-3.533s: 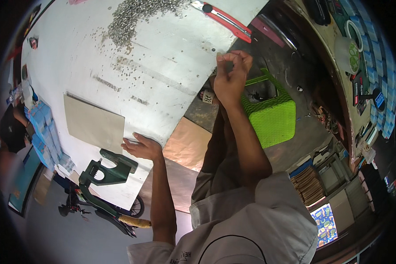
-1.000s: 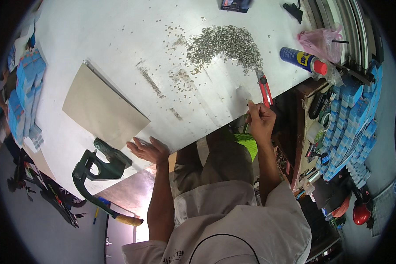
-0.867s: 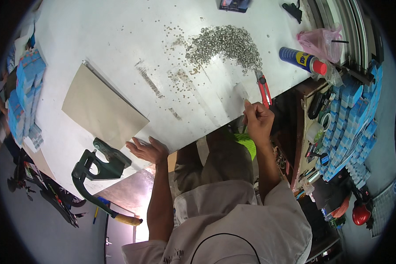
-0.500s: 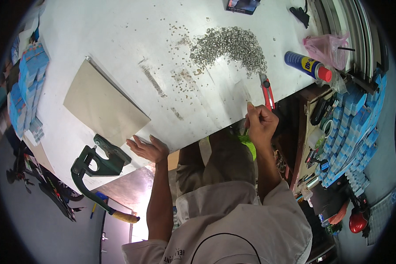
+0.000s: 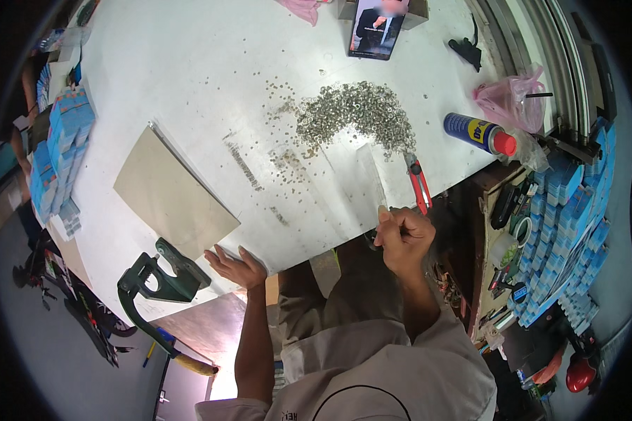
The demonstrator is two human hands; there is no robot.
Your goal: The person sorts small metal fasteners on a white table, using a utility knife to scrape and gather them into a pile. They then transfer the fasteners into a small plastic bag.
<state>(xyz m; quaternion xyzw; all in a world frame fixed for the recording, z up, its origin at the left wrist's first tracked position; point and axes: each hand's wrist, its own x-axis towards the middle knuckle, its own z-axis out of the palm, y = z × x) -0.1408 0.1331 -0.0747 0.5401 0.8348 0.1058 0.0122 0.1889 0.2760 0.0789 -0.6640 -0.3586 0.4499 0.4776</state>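
My right hand (image 5: pixel 406 242) is closed in a fist at the table's near edge, thumb pointing away from me. A thin, clear strip (image 5: pixel 372 175) lies from the thumb tip toward the pile; whether the fingers grip it I cannot tell. Just right of this hand is a red utility knife (image 5: pixel 419 186). Beyond it, small shiny metal eyelets or rings (image 5: pixel 358 112) form a curved heap, with loose ones scattered leftward. My left hand (image 5: pixel 237 266) rests open, palm down, fingers spread, beside a grey-beige board (image 5: pixel 175 193) and a dark green hand press (image 5: pixel 165 277) with a yellow-wrapped lever.
A phone (image 5: pixel 376 28) leans on a box at the far side. At right are a blue spray can (image 5: pixel 474 132) with red cap and a pink plastic bag (image 5: pixel 516 98). Blue packets are stacked left (image 5: pixel 67 140) and right (image 5: pixel 555 224). Part of another person shows at far left.
My view has tilted, so the table appears lower and more of the phone shows. Both hands keep nearly the same places against the table.
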